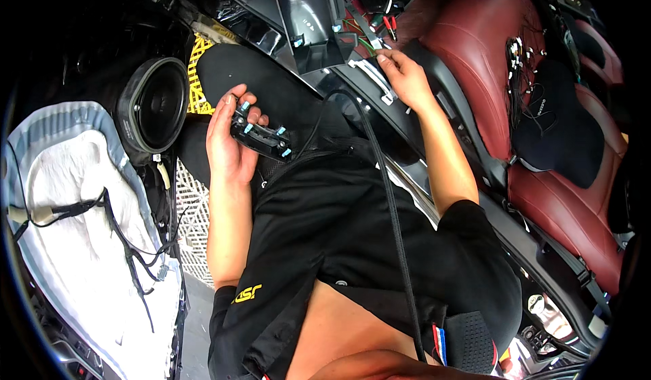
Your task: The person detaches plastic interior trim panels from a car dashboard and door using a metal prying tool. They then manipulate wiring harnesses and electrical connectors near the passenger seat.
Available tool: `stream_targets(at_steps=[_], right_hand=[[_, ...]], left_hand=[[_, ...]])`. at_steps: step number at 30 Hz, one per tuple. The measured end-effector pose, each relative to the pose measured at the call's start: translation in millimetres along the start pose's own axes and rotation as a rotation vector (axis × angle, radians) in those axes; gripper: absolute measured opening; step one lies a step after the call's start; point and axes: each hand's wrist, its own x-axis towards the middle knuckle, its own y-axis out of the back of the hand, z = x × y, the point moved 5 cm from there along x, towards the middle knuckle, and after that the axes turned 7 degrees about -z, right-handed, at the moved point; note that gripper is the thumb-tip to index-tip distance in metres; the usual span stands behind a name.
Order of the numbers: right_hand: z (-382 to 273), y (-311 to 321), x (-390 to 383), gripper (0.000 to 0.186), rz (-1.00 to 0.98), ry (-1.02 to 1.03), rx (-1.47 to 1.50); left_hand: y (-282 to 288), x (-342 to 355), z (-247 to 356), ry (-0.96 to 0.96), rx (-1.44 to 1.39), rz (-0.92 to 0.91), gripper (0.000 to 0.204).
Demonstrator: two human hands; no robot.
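The left hand point(229, 139) curls around a small black switch panel point(261, 138) with light-blue clips, held above the lap. The right hand point(401, 75) reaches forward, fingertips pinching at green wires point(365, 43) beside a grey trim panel point(315, 21). A round speaker point(154, 109) sits in the open door, left; a red seat point(475, 34) lies right.

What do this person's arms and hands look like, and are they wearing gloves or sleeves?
No gloves: the left hand and right hand are bare, with no rings or watch showing. The forearms are bare too. Short black sleeves end at the upper arms, part of a black shirt with yellow lettering.
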Motion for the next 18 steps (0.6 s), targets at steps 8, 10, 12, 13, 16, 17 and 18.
stream_targets(at_steps=[8, 10, 12, 13, 16, 17, 18], right_hand=[[-20, 43, 15, 0.035, 0.322, 0.199, 0.351], [-31, 47, 36, 0.038, 0.371, 0.211, 0.097], [-30, 43, 63, 0.040, 0.480, 0.300, -0.164], [-22, 36, 80, 0.041, 0.534, 0.343, -0.318], [-7, 14, 109, 0.044, 0.343, 0.124, -0.382], [4, 11, 110, 0.046, 0.297, 0.046, -0.396], [14, 8, 111, 0.046, 0.271, 0.036, -0.478]], left_hand=[[-4, -1, 3, -0.003, 0.045, 0.003, 0.028], [-8, 0, 4, -0.020, 0.052, 0.008, 0.028], [-21, 3, 6, -0.023, 0.059, -0.009, 0.028], [-26, 2, 8, -0.020, 0.061, -0.015, 0.029], [-37, -1, 17, -0.049, 0.094, -0.046, 0.026], [-40, -4, 18, -0.055, 0.121, -0.045, 0.025], [-42, -6, 20, -0.069, 0.145, -0.052, 0.024]])
